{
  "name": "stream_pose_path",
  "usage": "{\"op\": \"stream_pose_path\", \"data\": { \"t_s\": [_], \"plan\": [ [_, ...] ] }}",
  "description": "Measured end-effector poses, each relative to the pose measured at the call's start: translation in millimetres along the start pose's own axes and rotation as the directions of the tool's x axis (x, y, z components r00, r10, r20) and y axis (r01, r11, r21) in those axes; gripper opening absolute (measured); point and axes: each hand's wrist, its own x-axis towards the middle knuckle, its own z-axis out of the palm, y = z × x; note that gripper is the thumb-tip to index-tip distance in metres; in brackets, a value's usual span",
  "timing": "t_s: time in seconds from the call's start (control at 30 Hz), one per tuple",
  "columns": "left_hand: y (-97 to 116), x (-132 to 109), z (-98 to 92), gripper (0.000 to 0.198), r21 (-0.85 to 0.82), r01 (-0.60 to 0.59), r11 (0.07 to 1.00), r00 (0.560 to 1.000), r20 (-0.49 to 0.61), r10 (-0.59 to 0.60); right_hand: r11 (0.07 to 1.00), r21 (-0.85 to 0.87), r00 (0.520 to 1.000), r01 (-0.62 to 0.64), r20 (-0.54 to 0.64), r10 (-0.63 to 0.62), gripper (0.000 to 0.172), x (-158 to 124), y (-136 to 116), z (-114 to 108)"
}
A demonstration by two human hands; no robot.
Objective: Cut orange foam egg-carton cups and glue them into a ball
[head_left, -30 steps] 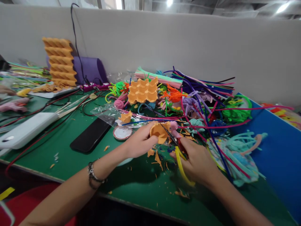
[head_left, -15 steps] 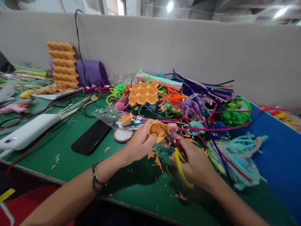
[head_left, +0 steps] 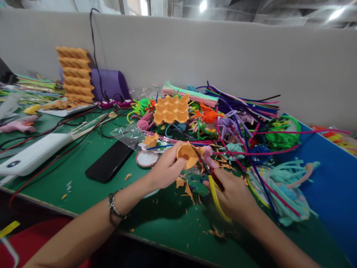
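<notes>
My left hand (head_left: 166, 169) pinches a small orange egg-carton cup (head_left: 187, 154) above the green table (head_left: 92, 186). My right hand (head_left: 232, 195) grips yellow-handled scissors (head_left: 213, 186), and their dark blades reach up into the cup's right edge. Orange paper scraps (head_left: 185, 186) lie on the table under both hands. A larger orange egg-carton piece (head_left: 170, 109) rests on the pile behind, and another small orange cup (head_left: 150, 140) lies left of my left hand.
A heap of coloured pipe cleaners (head_left: 240, 123) fills the middle and right. A black phone (head_left: 110, 162), a round white lid (head_left: 146, 158), a white box (head_left: 30, 154), red cables, a stack of orange cartons (head_left: 74, 74) and a purple roll (head_left: 107, 85) lie left. A blue board (head_left: 331, 175) stands right.
The orange cup has turned slightly in my left hand, its open mouth now facing more toward me. Both hands keep their grip, with the scissors still at the cup's edge.
</notes>
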Motion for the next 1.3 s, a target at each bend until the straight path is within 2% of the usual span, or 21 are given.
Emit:
{"op": "stream_pose_path", "data": {
  "t_s": [0.17, 0.3, 0.4, 0.5, 0.6, 0.7, 0.9, 1.0, 1.07, 1.13, 1.3],
  "plan": [
    [1, -2, 2.3, 0.019, -0.12, 0.1, 0.988, 0.992, -0.063, -0.108, 1.0, -0.015, 0.999, 0.015, -0.034, -0.016, 0.043, 1, 2, -3],
    [1, -2, 0.7, 0.019, -0.052, 0.042, 0.998, 0.995, -0.088, -0.046, 0.996, -0.084, 0.999, 0.031, -0.039, -0.034, 0.042, 2, 0, -5],
    [2, -3, -0.9, 0.016, 0.027, 0.013, 1.0, 1.0, -0.027, -0.012, 0.992, -0.13, 1.0, 0.006, -0.026, -0.009, 0.041, 2, -2, -4],
    [2, -3, -1.0, 0.015, 0.119, 0.039, 0.992, 0.998, 0.053, -0.046, 0.995, -0.098, 0.999, -0.016, 0.033, 0.02, 0.04, 2, -1, -2],
    [1, -2, -1.5, 0.015, 0.129, 0.045, 0.991, 0.995, 0.083, -0.056, 0.997, -0.081, 0.996, -0.015, 0.083, 0.022, 0.04, 0, 2, 1],
    [-2, 1, -2.8, 0.01, 0.102, 0.041, 0.994, 0.996, 0.076, -0.049, 0.995, -0.101, 0.996, -0.017, 0.084, 0.025, 0.044, -2, 5, 3],
    [-2, 1, -1.0, 0.012, -0.128, 0.083, 0.988, 0.996, 0.02, -0.081, 0.998, 0.038, 0.997, -0.049, 0.065, 0.047, 0.043, -2, 2, 3],
    [-2, -3, 1.2, 0.019, -0.053, 0.002, 0.999, 1.0, 0.007, -0.002, 0.995, 0.094, 0.999, -0.046, 0.008, 0.045, 0.039, -1, -3, 4],
    [-2, -4, 1.6, 0.013, 0.029, -0.025, 0.999, 1.0, 0.013, 0.024, 0.993, 0.113, 0.999, -0.043, 0.0, 0.043, 0.037, 0, -6, 5],
    [-3, -4, 1.0, 0.01, 0.078, -0.024, 0.997, 0.999, 0.048, 0.02, 0.992, 0.116, 0.998, -0.053, 0.025, 0.051, 0.033, 1, -7, 4],
    [-2, -1, -3.8, 0.014, 0.137, -0.045, 0.99, 0.973, 0.232, 0.012, 0.995, 0.06, 0.993, -0.079, 0.094, 0.073, 0.03, 0, -5, 2]
  ]
}}
